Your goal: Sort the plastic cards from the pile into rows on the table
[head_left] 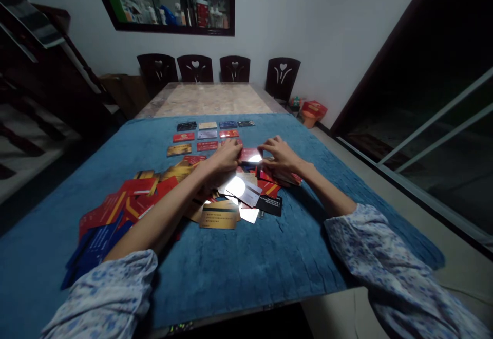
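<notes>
Between my two hands is a red card (pixel 249 153), with a bright glare on its lower part. My left hand (pixel 227 155) grips its left end, fingers closed. At its right end, the curled thumb and fingers of my right hand (pixel 280 155) pinch the edge; whether it is one card or a small stack I cannot tell. Below them lies a loose pile with a silver card (pixel 246 191), a black card (pixel 269 205) and a gold card (pixel 217 215). Past my left forearm spread red cards (pixel 103 213) and blue cards (pixel 90 249).
Small card stacks stand in rows farther back, among them a gold stack (pixel 179 149), a black stack (pixel 187 126) and a dark blue stack (pixel 228 125). A blue cloth (pixel 262 257) covers the near table. Dark chairs (pixel 234 69) line the far end; a red-orange bin (pixel 309 118) stands right.
</notes>
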The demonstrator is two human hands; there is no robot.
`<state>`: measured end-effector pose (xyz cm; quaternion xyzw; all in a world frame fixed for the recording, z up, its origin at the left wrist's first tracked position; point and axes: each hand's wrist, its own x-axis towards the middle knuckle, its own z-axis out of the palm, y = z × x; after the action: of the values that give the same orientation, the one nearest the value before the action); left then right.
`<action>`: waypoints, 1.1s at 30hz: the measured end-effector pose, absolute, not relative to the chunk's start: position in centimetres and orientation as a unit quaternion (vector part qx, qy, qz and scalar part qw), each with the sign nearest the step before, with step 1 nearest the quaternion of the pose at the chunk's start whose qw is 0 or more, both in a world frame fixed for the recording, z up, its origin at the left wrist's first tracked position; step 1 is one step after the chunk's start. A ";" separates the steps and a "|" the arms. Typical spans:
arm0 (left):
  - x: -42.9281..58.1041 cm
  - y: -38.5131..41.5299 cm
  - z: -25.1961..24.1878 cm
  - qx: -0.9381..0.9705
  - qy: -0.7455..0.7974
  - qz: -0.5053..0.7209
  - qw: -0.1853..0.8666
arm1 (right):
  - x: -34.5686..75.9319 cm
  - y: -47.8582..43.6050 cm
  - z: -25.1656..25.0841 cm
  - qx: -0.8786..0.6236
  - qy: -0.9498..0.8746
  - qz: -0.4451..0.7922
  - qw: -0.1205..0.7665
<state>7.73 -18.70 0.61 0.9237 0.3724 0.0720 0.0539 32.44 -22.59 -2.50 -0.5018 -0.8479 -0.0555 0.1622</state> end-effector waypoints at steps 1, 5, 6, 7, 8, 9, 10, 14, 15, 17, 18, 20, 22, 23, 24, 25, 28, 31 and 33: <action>7.4 -18.6 0.6 0.922 0.376 0.069 0.054 | 32.1 -22.4 -2.5 -0.502 -0.848 -0.054 0.158; 6.3 -18.1 0.7 0.917 0.392 0.055 0.039 | 30.9 -21.4 -2.5 -0.501 -0.851 -0.053 0.146; 6.0 -17.9 0.7 0.916 0.396 0.053 0.036 | 30.5 -21.1 -2.5 -0.499 -0.853 -0.052 0.146; 5.7 -17.8 0.6 0.915 0.399 0.053 0.033 | 30.2 -20.9 -2.5 -0.497 -0.854 -0.051 0.146; 5.4 -17.6 0.6 0.914 0.401 0.053 0.032 | 29.8 -20.6 -2.5 -0.496 -0.855 -0.048 0.145; 5.1 -17.4 0.5 0.913 0.403 0.053 0.031 | 29.5 -20.4 -2.4 -0.496 -0.855 -0.045 0.143; 4.7 -17.2 0.4 0.912 0.405 0.052 0.031 | 29.1 -20.2 -2.3 -0.498 -0.855 -0.040 0.139; 3.5 -16.4 0.1 0.907 0.418 0.049 0.025 | 27.7 -19.3 -1.8 -0.501 -0.857 -0.029 0.118; 3.3 -16.3 0.1 0.904 0.423 0.049 0.023 | 27.3 -19.1 -1.7 -0.499 -0.858 -0.031 0.114; 2.8 -16.1 0.1 0.900 0.434 0.043 0.017 | 26.6 -18.7 -1.3 -0.497 -0.861 -0.035 0.105; 2.5 -15.9 0.1 0.898 0.439 0.038 0.014 | 26.2 -18.5 -1.1 -0.497 -0.861 -0.035 0.099; 2.0 -15.7 0.2 0.894 0.447 0.028 0.008 | 25.4 -18.2 -0.7 -0.501 -0.861 -0.029 0.082; 1.5 -15.4 0.3 0.891 0.453 0.021 0.009 | 24.6 -17.9 -0.4 -0.506 -0.860 -0.022 0.066; 1.2 -15.3 0.4 0.889 0.458 0.019 0.010 | 24.2 -17.7 -0.2 -0.509 -0.858 -0.019 0.060; 1.0 -15.1 0.4 0.886 0.464 0.018 0.011 | 23.8 -17.4 -0.1 -0.513 -0.857 -0.016 0.053; 0.8 -15.0 0.4 0.881 0.472 0.018 0.010 | 23.4 -17.1 0.0 -0.517 -0.855 -0.014 0.047; 0.1 -14.4 0.4 0.870 0.492 0.016 0.002 | 22.2 -16.3 0.2 -0.522 -0.852 -0.009 0.036; -0.5 -13.7 0.3 0.868 0.497 0.006 -0.009 | 21.1 -15.5 0.3 -0.519 -0.854 -0.009 0.028; -0.9 -13.2 0.2 0.867 0.499 -0.001 -0.015 | 20.4 -15.1 0.5 -0.520 -0.854 -0.014 0.022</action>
<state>-0.91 -13.20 0.25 0.8667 0.4986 -0.0009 -0.0151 20.45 -15.11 0.45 -0.5202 -0.8536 -0.0140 0.0222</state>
